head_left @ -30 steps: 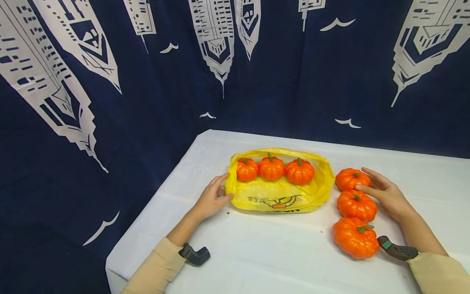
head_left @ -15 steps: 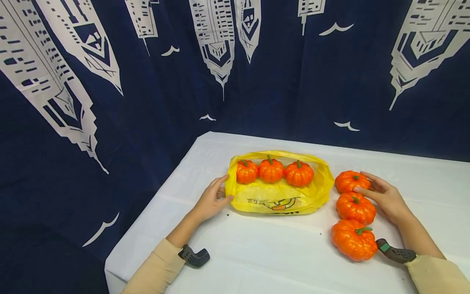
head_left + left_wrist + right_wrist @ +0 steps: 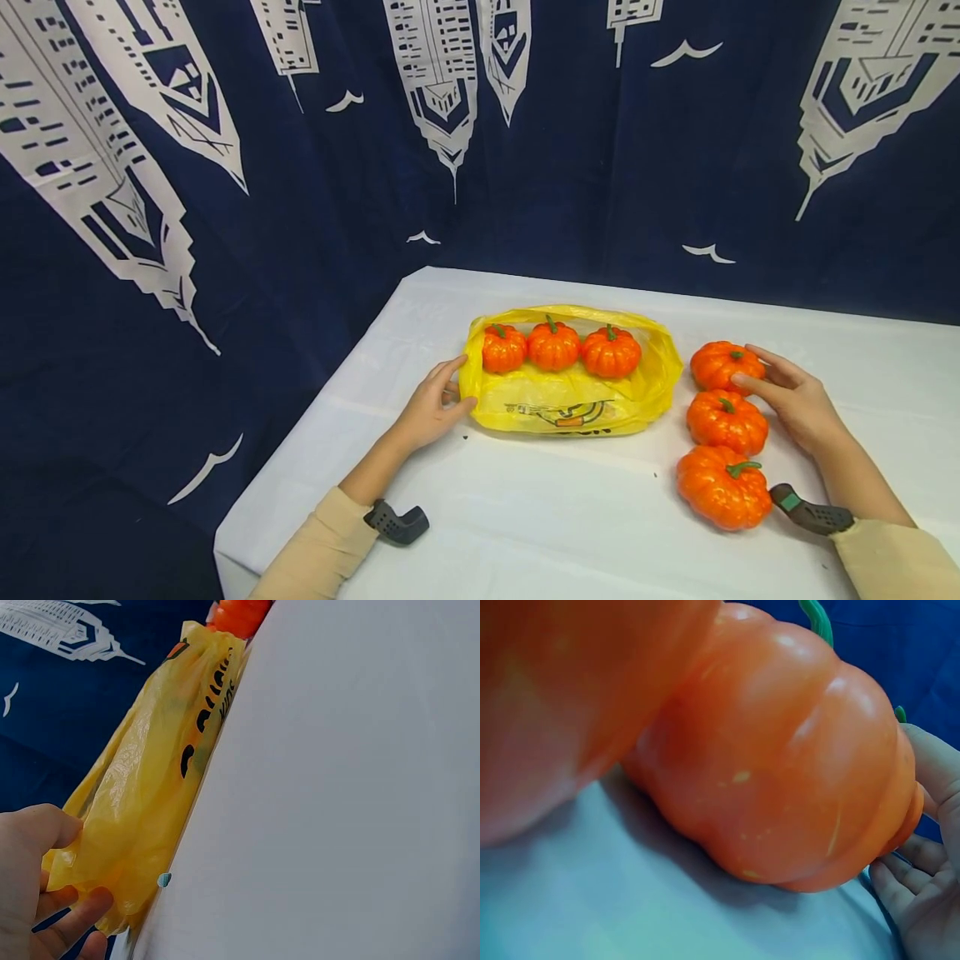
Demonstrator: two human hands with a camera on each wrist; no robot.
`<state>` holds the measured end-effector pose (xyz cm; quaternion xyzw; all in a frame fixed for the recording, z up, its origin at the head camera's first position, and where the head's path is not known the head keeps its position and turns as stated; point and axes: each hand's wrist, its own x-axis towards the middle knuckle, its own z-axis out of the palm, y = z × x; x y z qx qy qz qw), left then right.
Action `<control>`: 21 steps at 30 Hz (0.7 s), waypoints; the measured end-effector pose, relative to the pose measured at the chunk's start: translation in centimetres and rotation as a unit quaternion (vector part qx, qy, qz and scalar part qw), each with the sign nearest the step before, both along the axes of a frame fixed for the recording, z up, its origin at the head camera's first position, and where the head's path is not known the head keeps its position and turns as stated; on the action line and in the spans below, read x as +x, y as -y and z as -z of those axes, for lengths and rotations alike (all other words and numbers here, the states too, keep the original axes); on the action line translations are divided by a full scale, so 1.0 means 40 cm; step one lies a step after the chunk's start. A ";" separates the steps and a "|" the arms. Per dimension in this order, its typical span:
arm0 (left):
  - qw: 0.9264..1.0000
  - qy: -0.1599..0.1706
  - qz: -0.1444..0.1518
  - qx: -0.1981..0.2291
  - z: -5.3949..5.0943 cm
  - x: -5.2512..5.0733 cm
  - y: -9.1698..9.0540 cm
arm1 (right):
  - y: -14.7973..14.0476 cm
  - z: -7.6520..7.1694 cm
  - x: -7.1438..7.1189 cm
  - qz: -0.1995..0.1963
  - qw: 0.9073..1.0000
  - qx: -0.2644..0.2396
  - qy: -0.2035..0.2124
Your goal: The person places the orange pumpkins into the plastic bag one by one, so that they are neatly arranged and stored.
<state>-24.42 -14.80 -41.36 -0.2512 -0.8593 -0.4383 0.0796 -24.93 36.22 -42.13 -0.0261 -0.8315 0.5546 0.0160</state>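
Observation:
A yellow plastic bag (image 3: 570, 398) lies on the white table with its mouth open, and three orange pumpkins sit side by side in it, the middle one (image 3: 553, 346) among them. My left hand (image 3: 431, 408) holds the bag's left edge, thumb and fingers around the thin plastic in the left wrist view. To the right of the bag, several pumpkins form a column. My right hand (image 3: 798, 404) grips the farthest pumpkin (image 3: 723, 365), thumb on its near side and fingers behind. A second pumpkin (image 3: 780, 757) largely hides that one in the right wrist view.
Nearer to me than the gripped pumpkin sit the second pumpkin and a larger, tilted pumpkin (image 3: 722, 490), close to my right wrist. A dark blue curtain (image 3: 570, 183) with white building prints hangs behind the white table (image 3: 525, 517). The table's left edge slopes past my left forearm.
The farthest pumpkin has shifted slightly right and away from the bag with my right hand. My left hand and the bag stay in place.

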 end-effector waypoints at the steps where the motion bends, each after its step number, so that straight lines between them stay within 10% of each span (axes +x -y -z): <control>1: 1.000 -0.001 0.000 0.000 0.000 0.000 0.000 | -0.001 -0.001 0.000 0.001 1.000 -0.007 -0.004; 21: 1.000 -0.002 -0.002 0.000 0.001 -0.001 0.000 | -0.009 -0.066 0.014 -0.030 0.988 -0.149 -0.039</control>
